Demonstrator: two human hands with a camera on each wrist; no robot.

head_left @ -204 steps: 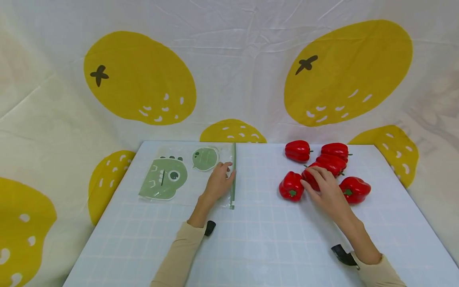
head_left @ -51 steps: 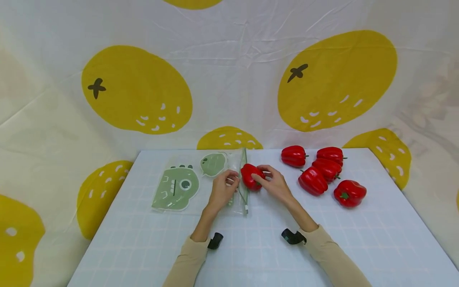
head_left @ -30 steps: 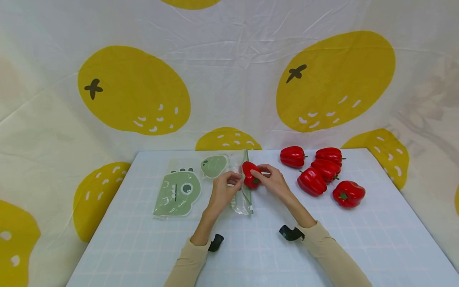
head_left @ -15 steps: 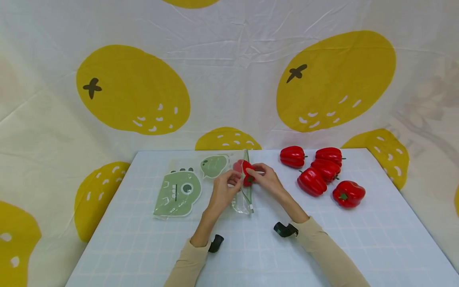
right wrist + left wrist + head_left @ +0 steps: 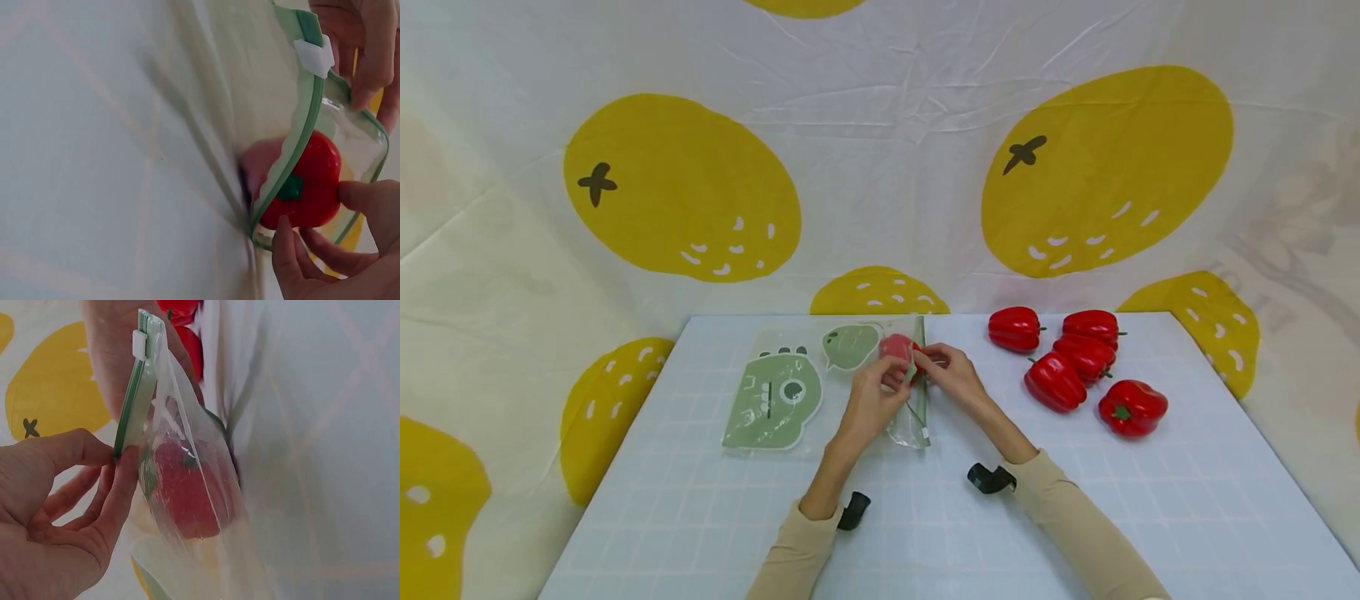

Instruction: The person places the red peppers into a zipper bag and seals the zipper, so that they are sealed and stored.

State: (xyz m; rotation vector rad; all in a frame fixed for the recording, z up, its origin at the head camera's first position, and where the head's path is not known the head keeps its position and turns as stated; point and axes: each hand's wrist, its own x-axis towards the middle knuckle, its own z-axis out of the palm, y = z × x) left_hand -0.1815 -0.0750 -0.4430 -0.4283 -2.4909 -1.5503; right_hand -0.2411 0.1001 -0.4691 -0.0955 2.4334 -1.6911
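Observation:
A clear zip bag (image 5: 775, 400) with a green dinosaur print lies on the table, its open mouth facing right. My left hand (image 5: 867, 404) pinches the upper lip of that mouth by its green zip strip (image 5: 129, 403) and holds it raised. A red bell pepper (image 5: 319, 181) with a green stem sits partly inside the mouth, its far end showing through the plastic. My right hand (image 5: 957, 379) holds the pepper at the stem end, thumb on one side and fingers on the other. A white slider (image 5: 314, 57) sits at one end of the zip.
Several more red bell peppers (image 5: 1056, 381) lie in a loose group on the right of the table (image 5: 925, 533). A cloth (image 5: 887, 192) printed with big yellow fruit hangs behind the table's back edge.
My right hand has carried one pepper left from the group and pushed it through the bag's mouth. My left hand, earlier resting at the bag's edge, now lifts the upper lip.

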